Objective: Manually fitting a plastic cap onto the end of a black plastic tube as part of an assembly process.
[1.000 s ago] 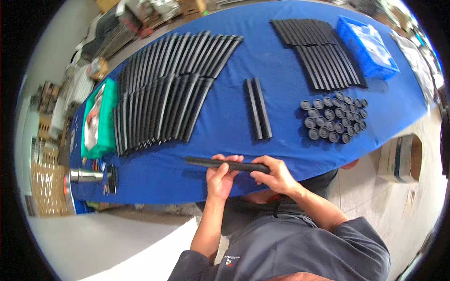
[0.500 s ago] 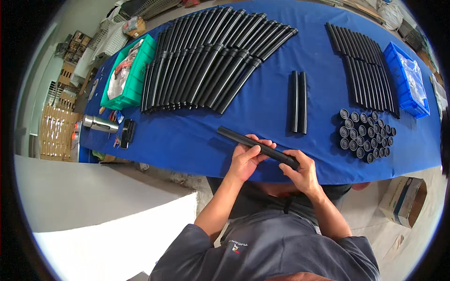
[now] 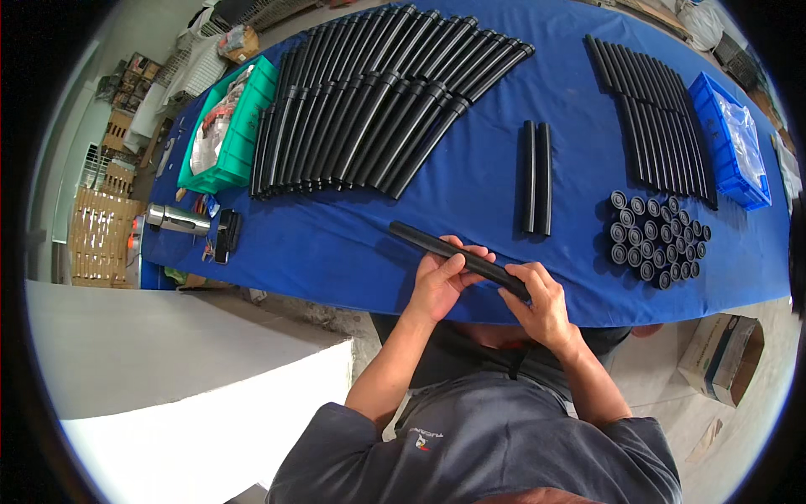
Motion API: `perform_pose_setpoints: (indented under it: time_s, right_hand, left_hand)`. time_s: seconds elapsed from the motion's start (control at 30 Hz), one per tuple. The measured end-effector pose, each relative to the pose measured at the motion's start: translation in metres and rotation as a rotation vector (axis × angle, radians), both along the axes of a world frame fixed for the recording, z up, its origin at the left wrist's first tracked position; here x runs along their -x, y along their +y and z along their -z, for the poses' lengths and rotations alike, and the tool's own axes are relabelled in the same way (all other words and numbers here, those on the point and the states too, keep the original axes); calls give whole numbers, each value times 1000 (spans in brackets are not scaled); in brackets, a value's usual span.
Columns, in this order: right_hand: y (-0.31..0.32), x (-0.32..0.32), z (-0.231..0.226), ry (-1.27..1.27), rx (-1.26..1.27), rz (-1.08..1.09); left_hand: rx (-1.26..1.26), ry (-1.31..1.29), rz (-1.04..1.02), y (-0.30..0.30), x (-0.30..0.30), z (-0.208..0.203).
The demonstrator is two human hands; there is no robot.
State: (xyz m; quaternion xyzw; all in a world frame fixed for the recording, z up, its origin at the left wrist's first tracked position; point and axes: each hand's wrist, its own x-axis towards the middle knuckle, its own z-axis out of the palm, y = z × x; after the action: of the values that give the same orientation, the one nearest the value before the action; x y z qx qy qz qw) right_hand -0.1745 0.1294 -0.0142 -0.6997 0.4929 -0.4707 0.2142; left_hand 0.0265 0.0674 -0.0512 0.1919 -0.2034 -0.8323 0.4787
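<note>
A black tube (image 3: pixel 418 238) is held slantwise above the near edge of the blue-covered table, its far end pointing left. My left hand (image 3: pixel 435 286) grips it around the middle, thumb on top and fingers beneath. Closed around its lower right end is my right hand (image 3: pixel 544 304), which hides most of that end. Two plain black tubes (image 3: pixel 546 181) lie side by side just beyond my hands. To their right stands a cluster of round black caps (image 3: pixel 646 249) with ringed faces.
Many black tubes with collared ends (image 3: pixel 361 126) fan across the far left. Plainer tubes (image 3: pixel 655 126) lie in rows at right, beside a blue crate (image 3: pixel 760 200). A green crate (image 3: pixel 258 109), steel flask (image 3: pixel 178 220) and black object (image 3: pixel 225 239) sit left. A cardboard box (image 3: pixel 709 370) is on the floor.
My right hand has shifted slightly, its fingers now covering more of the tube's end. My left hand keeps its grip, and the other things lie as before.
</note>
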Motion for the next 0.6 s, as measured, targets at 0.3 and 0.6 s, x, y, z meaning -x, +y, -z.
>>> perform_pose_setpoints:
  time_s: [0.3,0.6]
  right_hand:
    - [8,-1,5,-6,-17,29]
    - [9,2,8,67,40,60]
  left_hand:
    - [-17,-40,13,0,3,-5]
    - [12,-29,23,-1,2,2]
